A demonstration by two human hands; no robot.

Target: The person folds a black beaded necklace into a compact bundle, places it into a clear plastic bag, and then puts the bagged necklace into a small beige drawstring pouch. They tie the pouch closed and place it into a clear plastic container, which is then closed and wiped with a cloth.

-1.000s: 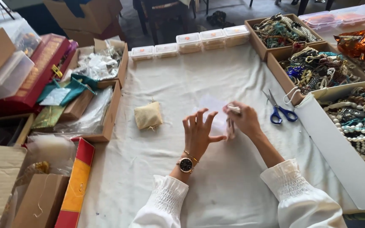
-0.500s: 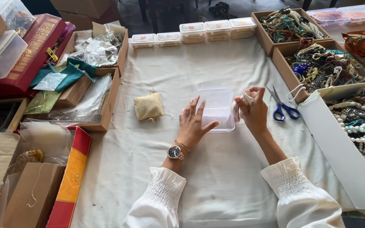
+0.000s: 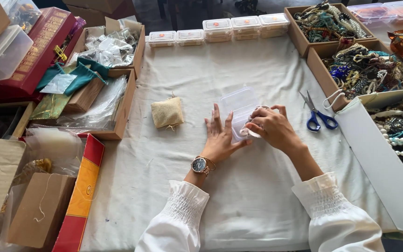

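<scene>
Just right of centre frame, the clear plastic box (image 3: 239,106) lies open on the white cloth (image 3: 257,205), long axis running top to bottom; the left hand (image 3: 220,137) rests flat with fingers spread against its lower left edge, while the right hand (image 3: 271,127), nearer, pinches a small pale item over its lower right

Blue scissors (image 3: 317,113); burlap pouch (image 3: 167,112)
</scene>
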